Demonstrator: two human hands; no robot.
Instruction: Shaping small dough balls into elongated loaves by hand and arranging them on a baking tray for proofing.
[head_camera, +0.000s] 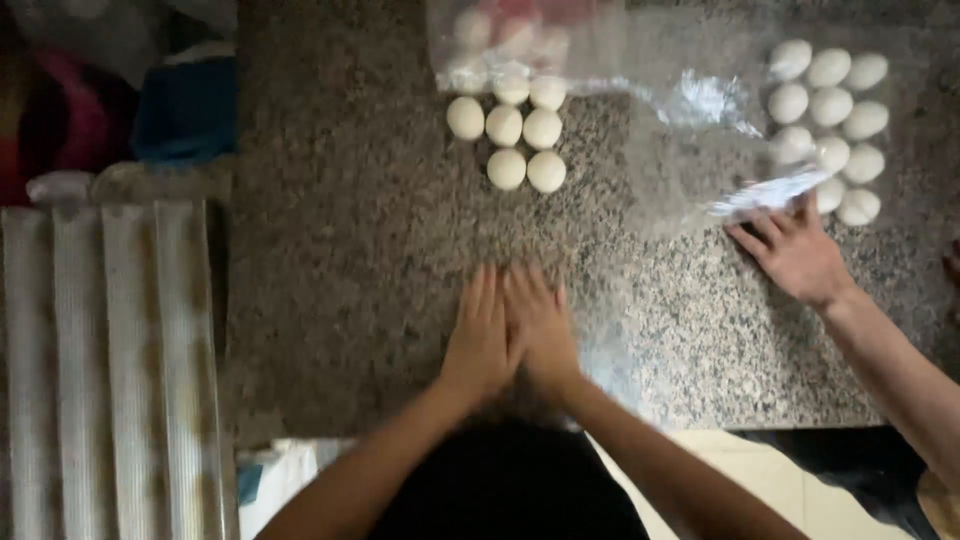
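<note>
Your left hand (480, 335) and right hand (540, 330) are pressed palm to palm over the speckled grey-brown granite counter (350, 250), fingers straight and pointing away from you. Whatever sits between the palms is hidden; you cannot tell from here whether they hold anything. Both hands are blurred at the edges.

Ahead of your fingertips, well apart from them, lies a cluster of round pale dough balls (520, 130) set in short rows straight on the stone. The farthest balls run under a clear crumpled plastic sheet (640, 90), which makes them hazy; behind it a reddish shape is too blurred to name.

At the far right a second group of pale dough balls (830, 120) lies in rows, partly under the same sheet. Another person's hand (795, 250) rests flat on the counter beside that group, fingertips touching the sheet's edge; the forearm runs out of frame at the right.

Left of the counter stands a ridged, pale, channelled metal baking tray (100, 350), its channels showing nothing inside, cut off by the left and bottom edges. Beyond it, a blue cloth-like mass (185, 105) and a pink-red shape are dark and out of focus.
</note>
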